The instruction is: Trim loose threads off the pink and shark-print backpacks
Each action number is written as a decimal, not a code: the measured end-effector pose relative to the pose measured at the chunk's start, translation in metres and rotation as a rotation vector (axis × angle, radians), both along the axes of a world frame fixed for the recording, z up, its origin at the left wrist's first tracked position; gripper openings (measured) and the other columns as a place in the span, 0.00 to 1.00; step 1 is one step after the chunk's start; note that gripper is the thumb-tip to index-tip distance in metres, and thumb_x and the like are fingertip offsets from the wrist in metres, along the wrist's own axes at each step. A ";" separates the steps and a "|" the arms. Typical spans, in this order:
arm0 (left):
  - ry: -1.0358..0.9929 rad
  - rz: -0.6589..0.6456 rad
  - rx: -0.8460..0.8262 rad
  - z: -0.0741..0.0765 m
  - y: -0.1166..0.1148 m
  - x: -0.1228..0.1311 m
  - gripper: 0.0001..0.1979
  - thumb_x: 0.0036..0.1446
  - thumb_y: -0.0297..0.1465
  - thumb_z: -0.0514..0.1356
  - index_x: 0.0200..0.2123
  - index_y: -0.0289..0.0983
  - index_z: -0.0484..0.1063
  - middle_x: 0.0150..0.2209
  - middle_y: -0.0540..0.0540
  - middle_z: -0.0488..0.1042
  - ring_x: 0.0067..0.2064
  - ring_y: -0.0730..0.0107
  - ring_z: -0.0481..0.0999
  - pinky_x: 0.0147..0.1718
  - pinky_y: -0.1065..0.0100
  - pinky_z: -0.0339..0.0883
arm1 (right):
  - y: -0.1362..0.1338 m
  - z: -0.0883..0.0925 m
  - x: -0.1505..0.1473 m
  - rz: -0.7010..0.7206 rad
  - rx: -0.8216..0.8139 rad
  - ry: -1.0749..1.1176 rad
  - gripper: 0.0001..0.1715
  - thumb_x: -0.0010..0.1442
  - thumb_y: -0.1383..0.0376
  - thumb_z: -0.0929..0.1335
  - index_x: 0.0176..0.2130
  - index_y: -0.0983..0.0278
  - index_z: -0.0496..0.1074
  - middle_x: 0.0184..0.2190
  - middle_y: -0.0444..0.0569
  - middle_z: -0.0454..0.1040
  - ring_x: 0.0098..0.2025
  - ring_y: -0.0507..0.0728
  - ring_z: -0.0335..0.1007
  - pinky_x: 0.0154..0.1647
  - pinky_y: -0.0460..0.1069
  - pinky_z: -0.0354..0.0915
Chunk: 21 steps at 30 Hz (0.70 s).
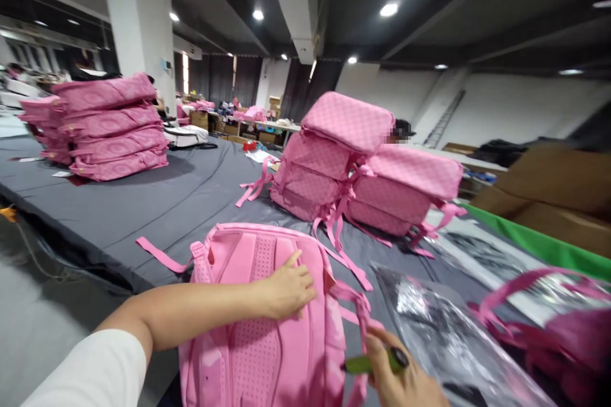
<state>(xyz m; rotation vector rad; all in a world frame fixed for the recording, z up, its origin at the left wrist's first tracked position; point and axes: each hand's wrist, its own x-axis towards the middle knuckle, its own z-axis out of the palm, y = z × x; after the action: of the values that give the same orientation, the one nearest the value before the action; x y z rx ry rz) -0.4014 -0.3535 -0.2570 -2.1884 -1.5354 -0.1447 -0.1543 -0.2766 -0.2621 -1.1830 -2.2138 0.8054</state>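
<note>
A pink backpack [260,337] lies back-side up on the grey table [157,197] right in front of me. My left hand [286,289] rests flat on its padded back panel, fingers stretched out. At the bottom edge my right hand [398,378] is closed around a small green tool with a dark tip [370,364], held beside the backpack's pink strap [358,308].
Stacks of pink backpacks stand at the far left [109,127] and in the middle [363,165]. Clear plastic bags [439,331] lie to the right, with another pink bag [568,337] inside one. Cardboard boxes [554,191] and green cloth [544,245] are at the right. A person sits behind the middle stack.
</note>
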 end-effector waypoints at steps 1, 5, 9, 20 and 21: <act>-0.022 0.007 -0.012 -0.003 -0.001 0.002 0.16 0.52 0.42 0.69 0.38 0.38 0.75 0.37 0.45 0.77 0.45 0.58 0.75 0.67 0.47 0.53 | -0.007 0.005 0.001 -0.009 -0.050 0.062 0.35 0.59 0.36 0.63 0.42 0.61 0.78 0.19 0.50 0.76 0.22 0.62 0.73 0.24 0.52 0.67; -0.118 0.027 -0.078 -0.008 0.000 0.006 0.17 0.49 0.37 0.71 0.39 0.34 0.75 0.40 0.40 0.76 0.48 0.52 0.74 0.64 0.35 0.51 | -0.028 0.004 -0.013 -0.007 -0.271 0.561 0.39 0.53 0.34 0.68 0.42 0.65 0.77 0.22 0.50 0.78 0.20 0.55 0.68 0.20 0.49 0.65; -0.129 0.038 -0.125 -0.006 0.004 0.005 0.20 0.46 0.38 0.73 0.39 0.35 0.73 0.42 0.43 0.75 0.51 0.52 0.71 0.65 0.33 0.47 | -0.027 -0.021 -0.032 -0.074 -0.453 0.753 0.30 0.45 0.49 0.78 0.41 0.64 0.75 0.36 0.52 0.81 0.30 0.55 0.75 0.30 0.50 0.72; -0.278 0.002 -0.197 -0.025 0.003 0.011 0.13 0.51 0.33 0.70 0.39 0.36 0.73 0.45 0.42 0.76 0.57 0.48 0.67 0.64 0.25 0.39 | -0.025 -0.072 -0.051 -0.223 -0.380 0.782 0.21 0.57 0.48 0.70 0.34 0.63 0.70 0.19 0.42 0.72 0.19 0.52 0.66 0.22 0.46 0.64; -0.326 -0.020 -0.208 -0.027 0.004 0.009 0.11 0.52 0.33 0.69 0.38 0.37 0.73 0.44 0.43 0.76 0.58 0.49 0.66 0.64 0.26 0.37 | -0.024 -0.074 -0.050 -0.204 -0.401 0.786 0.21 0.57 0.48 0.70 0.36 0.63 0.71 0.20 0.43 0.73 0.20 0.52 0.68 0.23 0.46 0.65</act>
<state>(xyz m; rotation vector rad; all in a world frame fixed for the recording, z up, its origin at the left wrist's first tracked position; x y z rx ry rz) -0.3920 -0.3491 -0.2838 -2.4367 -1.7704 -0.3804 -0.2043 -0.3002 -0.3357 -0.9933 -1.3089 1.3766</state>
